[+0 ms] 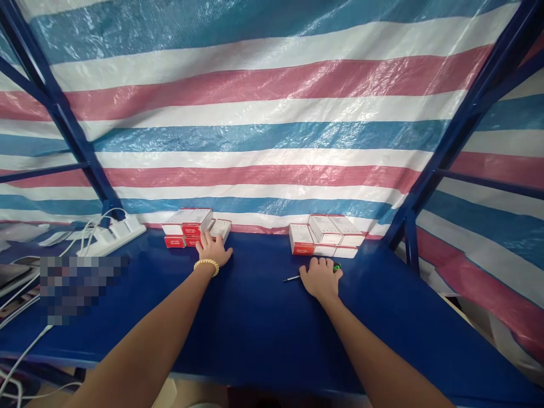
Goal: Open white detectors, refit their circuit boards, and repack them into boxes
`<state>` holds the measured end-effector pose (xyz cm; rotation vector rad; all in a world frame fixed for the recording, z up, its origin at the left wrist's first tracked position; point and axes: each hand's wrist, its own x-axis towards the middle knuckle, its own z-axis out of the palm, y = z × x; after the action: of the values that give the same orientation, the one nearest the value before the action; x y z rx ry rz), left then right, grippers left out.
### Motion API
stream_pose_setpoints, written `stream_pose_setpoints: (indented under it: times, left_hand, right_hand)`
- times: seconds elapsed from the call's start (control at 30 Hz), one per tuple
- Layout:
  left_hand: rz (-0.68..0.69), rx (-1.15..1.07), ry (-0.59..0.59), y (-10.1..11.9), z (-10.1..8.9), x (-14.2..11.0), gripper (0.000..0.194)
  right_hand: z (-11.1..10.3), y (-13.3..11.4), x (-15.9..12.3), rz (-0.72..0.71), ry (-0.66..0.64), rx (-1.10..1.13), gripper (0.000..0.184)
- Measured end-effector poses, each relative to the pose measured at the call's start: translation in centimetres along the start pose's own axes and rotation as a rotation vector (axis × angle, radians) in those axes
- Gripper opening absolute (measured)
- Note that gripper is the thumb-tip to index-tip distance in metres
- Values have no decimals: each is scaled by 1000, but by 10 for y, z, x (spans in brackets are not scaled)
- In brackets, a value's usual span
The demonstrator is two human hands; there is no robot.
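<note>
At the left box stack (197, 215), my left hand (212, 250) has its fingers spread, with the fingertips on or against the right-hand boxes. These are small white and red cartons, piled two layers high in part. A beaded yellow bracelet (207, 267) circles that wrist. My right hand (322, 277) lies on the blue table with its fingers curled over a screwdriver (291, 279). Its thin shaft sticks out to the left and a green and black end shows on the right; the middle is hidden. Just behind this hand is a second stack of white and red boxes (325, 235).
A white power strip (113, 235) with plugs and cables lies at the left back of the blue table (263, 323). A blurred-out patch (80, 283) and a dark device (15, 277) are on the left. Blue metal posts (425, 175) and striped plastic sheeting (263, 136) enclose the table.
</note>
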<state>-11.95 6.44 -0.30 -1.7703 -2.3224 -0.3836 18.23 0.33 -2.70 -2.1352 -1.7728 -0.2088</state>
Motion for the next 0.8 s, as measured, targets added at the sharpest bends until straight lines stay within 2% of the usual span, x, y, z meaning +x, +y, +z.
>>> stream_pose_setpoints:
  times: [0.1, 0.23, 0.33, 0.57, 0.7, 0.8]
  left_hand:
    - [-5, -21, 12, -2, 1, -3, 61]
    - [-13, 36, 95, -3, 0, -5, 37]
    - [-42, 21, 105, 0, -2, -7, 31]
    - [-36, -161, 8, 22, -10, -25, 37]
    - [-13, -281, -10, 42, -7, -42, 56]
    - [4, -299, -24, 52, -1, -50, 63]
  right_hand:
    - [2, 0, 1, -5, 3, -5, 33]
    - [1, 1, 2, -11, 1, 0, 33]
    - [0, 0, 2, -9, -10, 3, 33]
    - [0, -1, 4, -5, -24, 15, 35]
    - [0, -2, 5, 5, -13, 26, 40]
    - [0, -2, 5, 4, -2, 26, 41]
